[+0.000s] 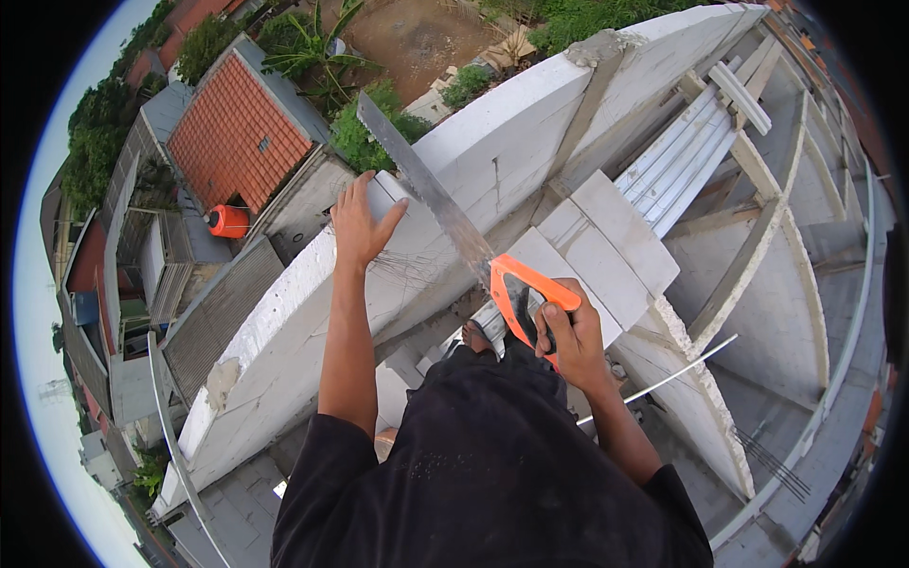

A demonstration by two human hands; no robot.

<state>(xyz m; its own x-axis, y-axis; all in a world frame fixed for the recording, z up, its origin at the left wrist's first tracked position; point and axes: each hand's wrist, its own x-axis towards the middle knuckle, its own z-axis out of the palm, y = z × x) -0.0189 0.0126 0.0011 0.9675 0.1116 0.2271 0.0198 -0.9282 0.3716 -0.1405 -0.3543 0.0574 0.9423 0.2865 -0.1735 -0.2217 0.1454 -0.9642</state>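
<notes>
My right hand [566, 331] grips the orange and black handle of a hand saw [426, 189], whose long toothed blade angles up and left over the inner side of a white block wall [502, 123]. My left hand [365, 218] rests on a small white block [386, 194] at the top of that wall, just left of the blade, with thumb and fingers spread. Below the saw, a sandaled foot [478, 341] shows at the front of my dark clothing.
Stacked white blocks [615, 227] and long pale panels [677, 156] lie to the right, beside concrete beams [743, 275] over lower rooms. A thin white pipe [701, 356] juts out at lower right. Beyond the wall lie a drop to tiled roofs [237, 114], an orange tank [230, 221] and trees.
</notes>
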